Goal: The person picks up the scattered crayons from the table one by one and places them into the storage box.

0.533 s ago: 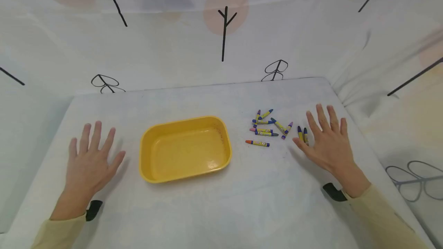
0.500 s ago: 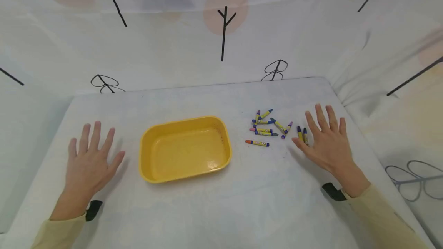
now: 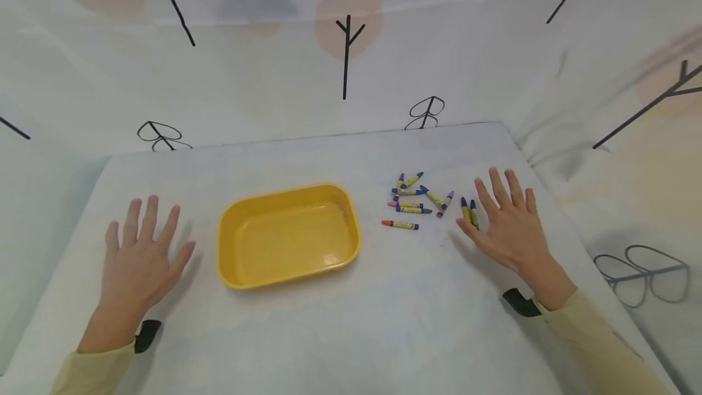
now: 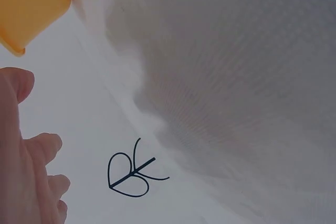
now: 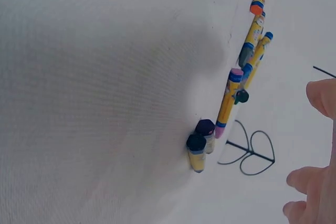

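My left hand [image 3: 137, 267] is spread flat with straight fingers, to the left of a yellow plastic tray [image 3: 230, 273], and holds nothing. On the right, my right hand [image 3: 512, 230] has its fingers fanned out and holds nothing either. Two dark-tipped crayons [image 3: 465, 207] lie just beside its thumb and index finger, partly covered by the hand. Several more crayons [image 3: 408, 209] in yellow wrappers lie loosely grouped between the tray and the right hand. An orange crayon [image 3: 400, 225] is nearest the tray. In the right wrist view, the two dark crayons [image 5: 196, 150] sit side by side.
A pale cloth [image 3: 384, 322] covers the table. Behind it rises a cloth backdrop [image 3: 247, 90] with plant drawings, and another patterned cloth [image 3: 636, 200] hangs at the right side. The tray's wall [image 4: 31, 9] shows at the top left of the left wrist view.
The head view has shifted slightly, so the scene sits a little farther left in it. Both hands, the tray and the crayons keep their places on the table.
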